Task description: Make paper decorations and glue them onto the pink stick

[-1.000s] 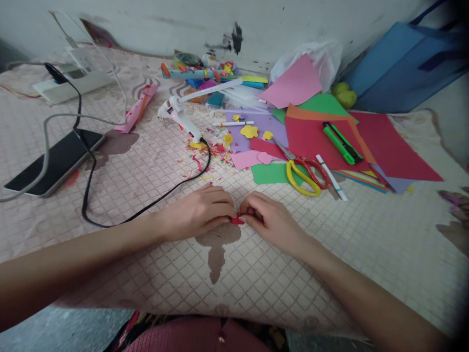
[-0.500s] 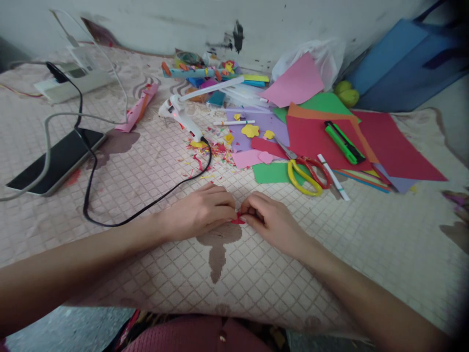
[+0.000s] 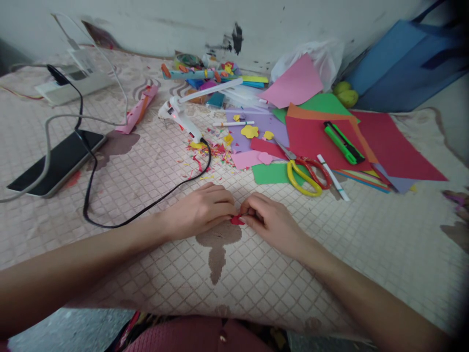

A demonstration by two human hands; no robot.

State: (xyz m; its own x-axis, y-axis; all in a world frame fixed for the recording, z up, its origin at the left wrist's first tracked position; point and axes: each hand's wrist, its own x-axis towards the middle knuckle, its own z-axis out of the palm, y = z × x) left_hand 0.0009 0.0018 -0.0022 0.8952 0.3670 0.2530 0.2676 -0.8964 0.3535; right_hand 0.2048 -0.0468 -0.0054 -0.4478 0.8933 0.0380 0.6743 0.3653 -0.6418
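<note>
Right hand (image 3: 269, 220): your thumb and forefinger are pinched narrow on the right edge of a small red piece (image 3: 237, 220), with the other fingers curled in.
Left hand (image 3: 203, 210): your fingers are bent together at the piece's left edge; the thumb's exact grip is hard to make out.
Red piece: it sits between your fingertips, low over the desk (image 3: 256, 283), mostly hidden; it looks like paper.
Step in hand: you seem to be shaping or pressing it with both hands.
Next move: it likely calls for small, even fingertip pressure, both edges held level so it doesn't crease or tear.
Green paper (image 3: 269, 173): it lies just beyond your right hand, the scissors (image 3: 299, 160) partly over it.
Scraps (image 3: 216, 151): colored bits are scattered beyond your hands, near the glue gun (image 3: 186, 124), which shows a small red light.
Cord (image 3: 183, 183): it loops close to your left wrist, so mind your sleeve-side reach.
Cutter (image 3: 343, 143): it rests on red sheets (image 3: 311, 142), farther right.
</note>
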